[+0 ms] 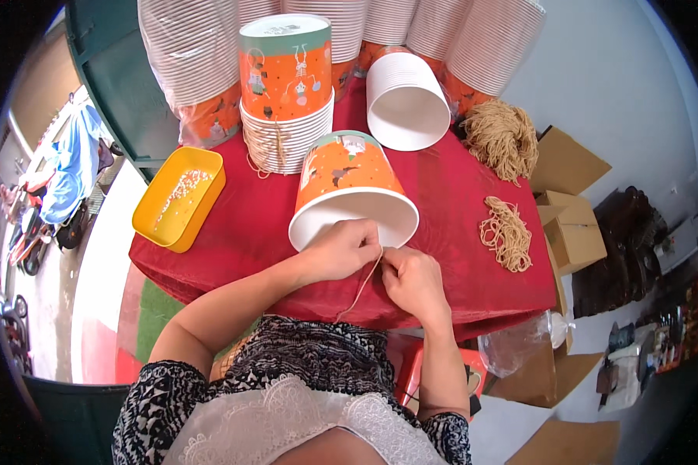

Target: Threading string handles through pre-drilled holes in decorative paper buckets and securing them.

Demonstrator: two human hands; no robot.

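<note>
My left hand (341, 249) and right hand (412, 280), close together, pinch a tan string (362, 288), seemingly at the rim of the orange paper bucket (350, 186) lying on the red table (233, 232).

Table under a red cloth (442, 186). Near centre: orange printed paper bucket (349, 186) on its side. Left edge: yellow plastic tray (180, 198). Far: stacks of paper buckets (287, 93). Right: 2 heaps of tan string loops (506, 232), (501, 136).
</note>
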